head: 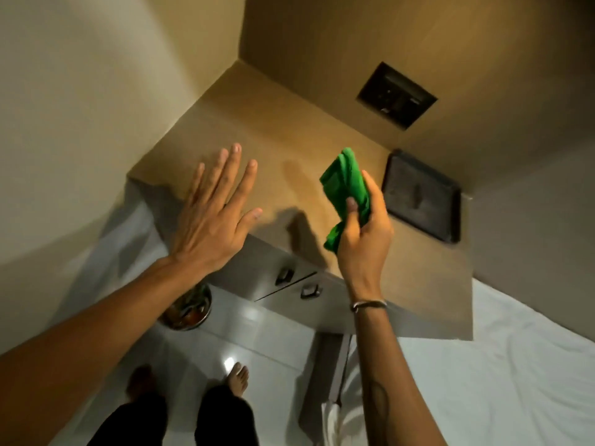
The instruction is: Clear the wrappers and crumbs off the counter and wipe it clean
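A tan wooden counter [273, 130] fills the middle of the head view, with a faint damp smear near its centre. My left hand [212, 214] hovers flat above the counter's near left part, fingers spread, holding nothing. My right hand [363, 239] is raised over the counter's front edge and grips a folded green cloth [347, 188], held upright and off the surface. I see no wrappers or crumbs on the visible counter top.
A dark rectangular tray [421, 197] lies on the counter at the right by the wall. A dark switch panel [396, 94] is set in the back wall. Two drawer handles [285, 275] show below the edge. A round steel bin [190, 310] stands on the floor, beds either side.
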